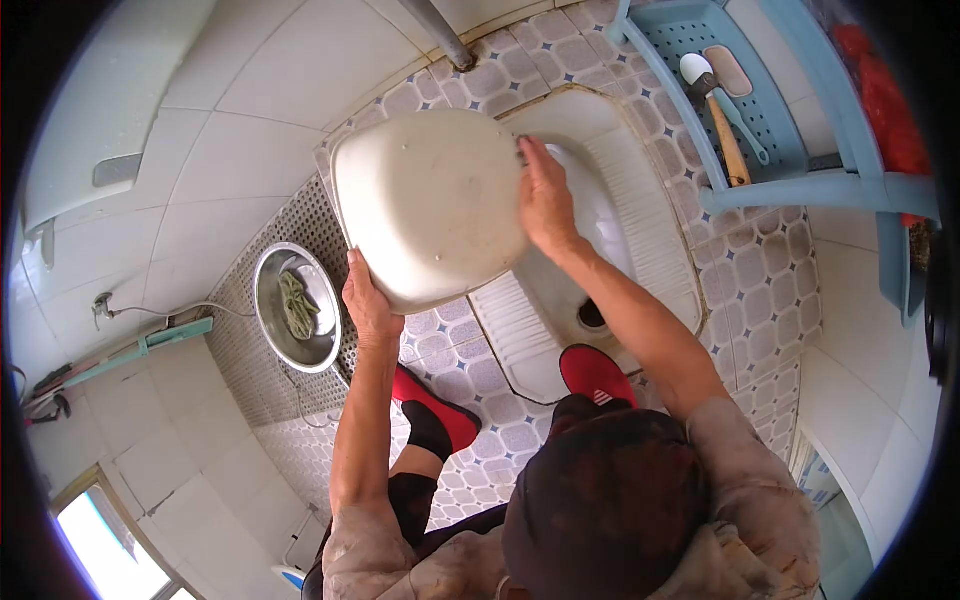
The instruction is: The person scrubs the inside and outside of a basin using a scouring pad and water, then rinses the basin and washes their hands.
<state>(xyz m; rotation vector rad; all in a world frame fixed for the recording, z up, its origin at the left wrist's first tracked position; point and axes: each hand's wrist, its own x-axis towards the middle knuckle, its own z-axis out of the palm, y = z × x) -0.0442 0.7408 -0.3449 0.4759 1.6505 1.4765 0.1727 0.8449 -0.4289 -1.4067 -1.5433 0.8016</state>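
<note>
A cream-white basin [430, 210] is held up with its underside, dotted with small nubs, facing the camera. My left hand [370, 300] is closed on its lower left rim, thumb along the side. At the right edge, my right hand [548, 195] grips the basin with fingers bent around it; a small dark spot shows by the fingertips, too small to name. Beneath and to the right lies a white squat toilet [650, 200] with ribbed foot pads, partly hidden by the basin and my right arm. The inside of the basin is out of sight.
A steel bowl [264, 318] holding a greenish cloth [298, 305] stands on a perforated mat [235, 365] at left. A blue rack [690, 130] with brushes is at upper right. A pipe [440, 30] meets the floor at the top. Red shoes [598, 375] stand near the toilet.
</note>
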